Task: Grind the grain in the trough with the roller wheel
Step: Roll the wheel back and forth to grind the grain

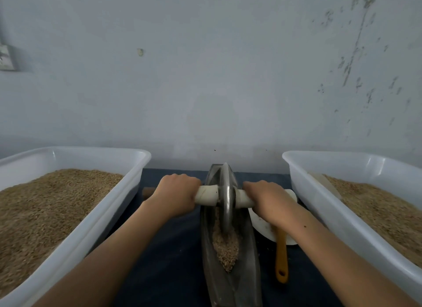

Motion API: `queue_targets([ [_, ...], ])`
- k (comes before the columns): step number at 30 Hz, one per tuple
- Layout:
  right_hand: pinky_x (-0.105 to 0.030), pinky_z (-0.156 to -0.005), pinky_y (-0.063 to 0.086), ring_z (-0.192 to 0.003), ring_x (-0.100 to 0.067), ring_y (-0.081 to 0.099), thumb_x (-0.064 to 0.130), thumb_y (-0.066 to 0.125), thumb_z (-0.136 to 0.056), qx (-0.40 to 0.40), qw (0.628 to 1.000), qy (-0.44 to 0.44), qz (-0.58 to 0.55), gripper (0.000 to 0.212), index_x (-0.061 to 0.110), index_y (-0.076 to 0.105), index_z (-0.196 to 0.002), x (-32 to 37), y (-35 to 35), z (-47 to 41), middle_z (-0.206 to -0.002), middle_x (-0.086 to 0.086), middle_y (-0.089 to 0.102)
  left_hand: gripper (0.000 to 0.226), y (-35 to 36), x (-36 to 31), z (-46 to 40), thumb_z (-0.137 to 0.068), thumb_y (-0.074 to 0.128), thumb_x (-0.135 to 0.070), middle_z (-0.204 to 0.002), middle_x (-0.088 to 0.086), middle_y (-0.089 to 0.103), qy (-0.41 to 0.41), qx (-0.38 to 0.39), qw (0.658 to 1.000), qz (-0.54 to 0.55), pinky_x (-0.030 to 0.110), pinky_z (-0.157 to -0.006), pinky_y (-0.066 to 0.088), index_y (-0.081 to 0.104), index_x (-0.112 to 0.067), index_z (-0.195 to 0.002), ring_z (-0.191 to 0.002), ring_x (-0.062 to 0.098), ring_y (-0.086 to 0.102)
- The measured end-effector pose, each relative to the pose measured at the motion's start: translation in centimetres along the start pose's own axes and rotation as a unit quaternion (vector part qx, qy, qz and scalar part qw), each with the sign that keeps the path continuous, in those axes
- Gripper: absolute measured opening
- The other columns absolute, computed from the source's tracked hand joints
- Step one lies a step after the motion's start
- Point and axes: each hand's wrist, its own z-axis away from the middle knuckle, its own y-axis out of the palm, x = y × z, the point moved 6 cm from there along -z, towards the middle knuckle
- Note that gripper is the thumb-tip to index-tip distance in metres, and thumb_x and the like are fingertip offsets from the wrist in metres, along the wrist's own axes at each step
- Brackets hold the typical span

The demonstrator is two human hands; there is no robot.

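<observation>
left hand grips white axle handle | right hand grips other end | roller wheel upright between hands, in trough | grain just nearer than hands

A grey metal roller wheel with white handle grips stands in a dull grey trough of tan grain on a dark blue desk, flanked by translucent white tubs; an orange-handled utensil crosses a white plate.
</observation>
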Motion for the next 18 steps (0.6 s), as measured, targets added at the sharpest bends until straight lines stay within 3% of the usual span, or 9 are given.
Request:
queue_targets([
  [3, -0.030, -0.074, 0.031, -0.088, -0.022, 0.056, 0.007, 0.049, -0.089, -0.086, 0.996, -0.005, 0.011, 0.021, 0.022, 0.035, -0.095, -0.02, 0.08, -0.16, -0.094, 0.001, 0.059, 0.019, -0.34, -0.10, 0.08, -0.086, 0.055, -0.031, -0.097, -0.002, 0.062, -0.013, -0.059, 0.998, -0.009, 0.029, -0.066, 0.034, 0.050, -0.024, -0.103, -0.088, 0.020, 0.059],
  [5, -0.030, -0.074, 0.030, -0.088, -0.022, 0.056, 0.006, 0.048, -0.089, -0.097, 0.995, -0.012, 0.012, 0.023, 0.023, 0.032, -0.093, -0.10, 0.10, -0.18, -0.090, 0.003, 0.056, 0.018, -0.32, -0.12, 0.09, -0.086, 0.055, -0.031, -0.097, -0.002, 0.062, -0.021, -0.061, 0.998, -0.006, 0.029, -0.066, 0.035, 0.050, -0.024, -0.102, -0.088, 0.020, 0.059],
  [9, -0.030, -0.071, 0.036, -0.089, -0.022, 0.056, 0.004, 0.054, -0.086, 0.002, 1.000, -0.014, 0.003, 0.026, 0.018, 0.046, -0.106, -0.17, -0.03, 0.00, -0.102, -0.005, 0.059, 0.022, -0.23, -0.24, 0.17, -0.083, 0.058, -0.032, -0.098, -0.002, 0.063, 0.003, 0.001, 1.000, -0.004, 0.027, -0.070, 0.040, 0.054, -0.024, -0.104, -0.089, 0.016, 0.059],
  [13, -0.028, -0.071, 0.043, -0.092, -0.021, 0.060, 0.005, 0.059, -0.084, 0.108, 0.994, -0.026, 0.002, 0.034, 0.015, 0.052, -0.116, -0.04, 0.14, 0.60, -0.106, -0.007, 0.059, 0.036, 0.32, -0.19, 0.77, -0.078, 0.067, -0.030, -0.097, -0.002, 0.062, 0.012, 0.157, 0.986, 0.053, 0.027, -0.072, 0.042, 0.057, -0.020, -0.111, -0.084, 0.014, 0.056],
  [15, -0.027, -0.068, 0.043, -0.091, -0.021, 0.060, 0.005, 0.059, -0.084, 0.120, 0.992, -0.027, 0.007, 0.034, 0.014, 0.053, -0.116, 0.00, 0.18, 0.74, -0.104, -0.007, 0.059, 0.038, 0.44, -0.23, 0.86, -0.077, 0.068, -0.029, -0.097, -0.001, 0.061, 0.007, 0.185, 0.980, 0.069, 0.027, -0.072, 0.043, 0.057, -0.018, -0.112, -0.084, 0.015, 0.056],
  [18, -0.027, -0.068, 0.040, -0.092, -0.021, 0.060, 0.003, 0.056, -0.085, 0.089, 0.996, -0.022, 0.001, 0.034, 0.015, 0.054, -0.117, -0.01, 0.16, 0.50, -0.105, -0.006, 0.060, 0.035, 0.41, -0.16, 0.66, -0.078, 0.066, -0.029, -0.093, -0.001, 0.061, -0.008, 0.160, 0.986, 0.053, 0.028, -0.071, 0.044, 0.057, -0.018, -0.109, -0.083, 0.016, 0.057],
])
